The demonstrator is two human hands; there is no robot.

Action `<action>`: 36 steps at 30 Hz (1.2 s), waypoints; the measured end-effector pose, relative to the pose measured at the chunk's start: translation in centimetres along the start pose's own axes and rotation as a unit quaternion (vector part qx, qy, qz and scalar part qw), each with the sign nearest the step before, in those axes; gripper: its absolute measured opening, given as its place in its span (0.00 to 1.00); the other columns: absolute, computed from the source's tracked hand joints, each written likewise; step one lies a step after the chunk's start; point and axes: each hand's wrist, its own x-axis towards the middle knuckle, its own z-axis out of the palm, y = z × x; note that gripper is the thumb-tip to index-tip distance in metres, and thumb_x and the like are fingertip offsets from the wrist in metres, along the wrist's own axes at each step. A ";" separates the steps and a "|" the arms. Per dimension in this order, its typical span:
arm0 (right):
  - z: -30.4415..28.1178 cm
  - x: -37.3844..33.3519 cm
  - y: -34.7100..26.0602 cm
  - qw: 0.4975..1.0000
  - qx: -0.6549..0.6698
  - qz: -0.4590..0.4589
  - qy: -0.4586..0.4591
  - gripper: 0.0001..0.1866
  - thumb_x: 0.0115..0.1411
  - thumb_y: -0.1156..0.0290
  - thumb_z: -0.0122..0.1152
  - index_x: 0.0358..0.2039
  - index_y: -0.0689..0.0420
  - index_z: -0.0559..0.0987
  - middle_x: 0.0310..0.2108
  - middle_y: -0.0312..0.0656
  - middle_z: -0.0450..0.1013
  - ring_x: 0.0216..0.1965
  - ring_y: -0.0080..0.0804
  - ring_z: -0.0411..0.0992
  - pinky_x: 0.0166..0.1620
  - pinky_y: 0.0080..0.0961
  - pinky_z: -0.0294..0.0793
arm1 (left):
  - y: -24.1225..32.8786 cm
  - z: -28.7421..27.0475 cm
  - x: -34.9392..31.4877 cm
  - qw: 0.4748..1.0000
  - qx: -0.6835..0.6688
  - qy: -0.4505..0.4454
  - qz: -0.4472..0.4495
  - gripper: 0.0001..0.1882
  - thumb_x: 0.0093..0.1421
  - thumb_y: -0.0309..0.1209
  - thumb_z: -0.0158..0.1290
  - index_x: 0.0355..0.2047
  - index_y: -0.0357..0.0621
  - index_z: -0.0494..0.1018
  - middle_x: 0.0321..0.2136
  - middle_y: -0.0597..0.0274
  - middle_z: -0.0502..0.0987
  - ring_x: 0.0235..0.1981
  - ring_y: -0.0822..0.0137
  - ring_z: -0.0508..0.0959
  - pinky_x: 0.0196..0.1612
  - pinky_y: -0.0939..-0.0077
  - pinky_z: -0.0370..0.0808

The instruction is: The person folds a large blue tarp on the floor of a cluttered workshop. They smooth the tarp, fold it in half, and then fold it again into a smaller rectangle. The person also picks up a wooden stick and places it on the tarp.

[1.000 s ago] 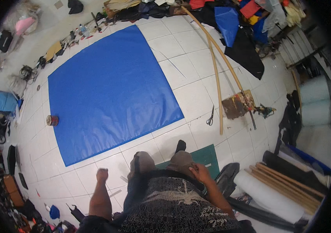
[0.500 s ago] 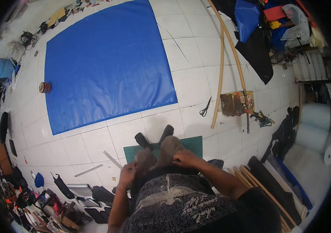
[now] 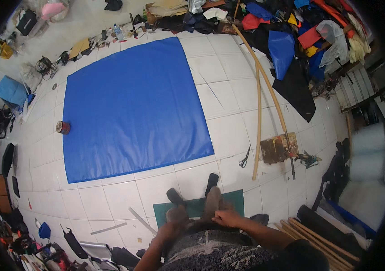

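My left hand (image 3: 169, 230) is at my left thigh, its fingers closed on the cloth of my brown trousers (image 3: 213, 202) and slightly blurred. On the other thigh my right hand (image 3: 227, 218) has curled fingers pinching the trousers too. I stand with dark footwear at the far edge of a green mat (image 3: 236, 198). Beyond my feet a large blue sheet (image 3: 133, 108) lies flat on the white tiled floor. A rusty tin can (image 3: 63, 128) stands at the sheet's left edge. Black-handled scissors (image 3: 244, 158) lie to the right, apart from both hands.
Long wooden strips (image 3: 269, 86) and a stained block (image 3: 274, 150) lie right of the sheet. Cloth scraps (image 3: 280, 49) heap at the far right. Poles and dark rolls (image 3: 319, 226) rest near my right arm. Two metal strips (image 3: 142, 220) lie left of the mat.
The view has tilted up, so the sheet and floor things sit lower in the picture and more of the far clutter shows. Both hands remain at my thighs.
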 end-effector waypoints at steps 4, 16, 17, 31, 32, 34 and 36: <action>0.4 -1.2 2.8 0.977 0.027 -0.052 -0.205 0.16 0.63 0.58 0.47 0.40 0.60 0.71 0.38 0.57 0.71 0.42 0.54 0.70 0.43 0.44 0.67 | -7.4 7.0 1.8 0.971 0.045 -0.116 0.206 0.24 0.60 0.45 0.41 0.46 0.39 0.71 0.46 0.36 0.71 0.51 0.44 0.70 0.54 0.57 0.67; -1.9 25.1 19.9 0.977 0.083 0.042 -0.189 0.11 0.56 0.66 0.56 0.38 0.58 0.76 0.37 0.47 0.74 0.41 0.42 0.73 0.44 0.36 0.71 | -13.3 11.8 23.4 0.886 -0.450 -0.063 -0.087 0.18 0.61 0.32 0.48 0.50 0.41 0.68 0.47 0.56 0.72 0.50 0.61 0.70 0.55 0.68 0.65; -3.2 29.0 22.3 0.988 0.121 0.063 -0.066 0.08 0.55 0.68 0.57 0.34 0.56 0.77 0.35 0.45 0.74 0.40 0.41 0.73 0.43 0.35 0.71 | -15.5 9.5 28.2 0.888 -0.453 0.026 -0.073 0.17 0.61 0.31 0.48 0.50 0.41 0.68 0.47 0.57 0.72 0.50 0.63 0.71 0.55 0.69 0.65; 3.4 54.5 48.3 0.885 -0.323 -0.112 0.316 0.27 0.57 0.62 0.59 0.58 0.49 0.67 0.62 0.43 0.57 0.64 0.46 0.53 0.61 0.44 0.58 | -40.2 6.8 53.8 0.892 0.098 0.438 -0.054 0.35 0.59 0.37 0.54 0.63 0.46 0.53 0.63 0.40 0.50 0.64 0.42 0.52 0.62 0.55 0.55; 3.5 55.0 48.4 0.881 -0.327 -0.119 0.320 0.27 0.58 0.62 0.58 0.58 0.49 0.67 0.62 0.43 0.57 0.63 0.46 0.53 0.61 0.44 0.58 | -41.1 6.5 54.6 0.873 0.091 0.474 -0.062 0.35 0.59 0.37 0.54 0.63 0.46 0.53 0.63 0.40 0.49 0.64 0.41 0.52 0.62 0.54 0.55; 3.8 55.2 48.8 0.874 -0.332 -0.130 0.329 0.25 0.58 0.62 0.57 0.57 0.50 0.68 0.62 0.43 0.57 0.63 0.46 0.54 0.61 0.44 0.57 | -42.1 5.6 55.9 0.854 0.159 0.492 -0.046 0.34 0.60 0.40 0.53 0.64 0.46 0.53 0.64 0.40 0.48 0.63 0.41 0.52 0.62 0.53 0.55; 4.1 55.4 49.2 0.866 -0.333 -0.143 0.345 0.24 0.59 0.62 0.56 0.56 0.50 0.69 0.61 0.43 0.58 0.63 0.46 0.54 0.60 0.44 0.58 | -42.7 4.4 57.2 0.843 0.216 0.488 -0.068 0.33 0.61 0.44 0.50 0.63 0.44 0.54 0.63 0.40 0.49 0.63 0.40 0.52 0.62 0.54 0.55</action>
